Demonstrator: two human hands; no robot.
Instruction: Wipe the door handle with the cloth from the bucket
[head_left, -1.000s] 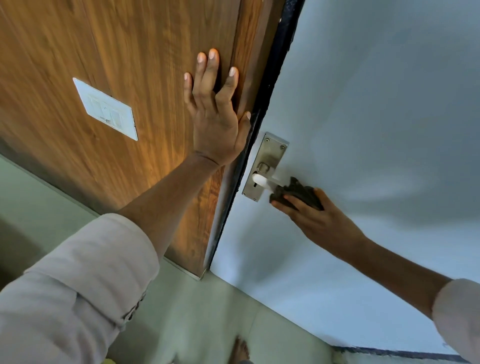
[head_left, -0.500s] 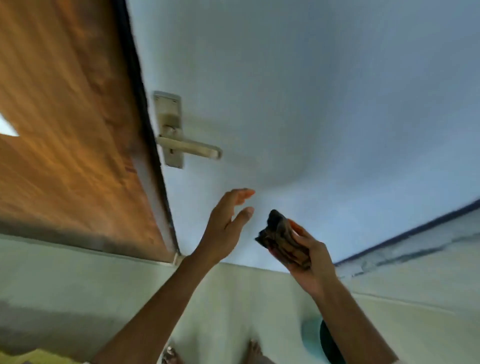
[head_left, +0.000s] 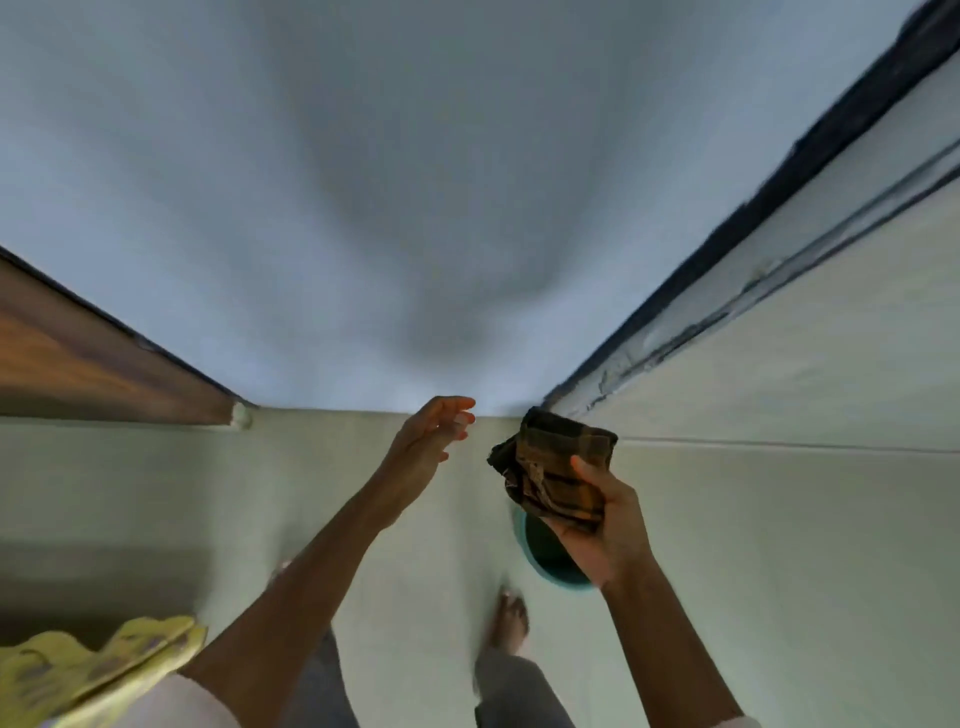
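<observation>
My right hand (head_left: 605, 525) grips a folded dark brown checked cloth (head_left: 553, 470), held out in front of me above the floor. Directly beneath that hand lies a teal bucket (head_left: 545, 558), only part of its rim and dark inside showing. My left hand (head_left: 428, 441) floats to the left of the cloth, fingers apart and holding nothing. The white door (head_left: 415, 208) fills the upper view. Its handle is out of the frame.
A brown wooden panel (head_left: 78, 364) ends at the left, with a small stopper at its lower corner. A pale wall with a dark door edge (head_left: 779, 197) runs up the right. My feet (head_left: 511, 621) stand on the pale floor. Yellow fabric (head_left: 93, 670) lies bottom left.
The view has swung down and away from the handle. My right hand took the cloth off the handle and lowered it over the bucket. My left hand left the wooden panel and dropped.
</observation>
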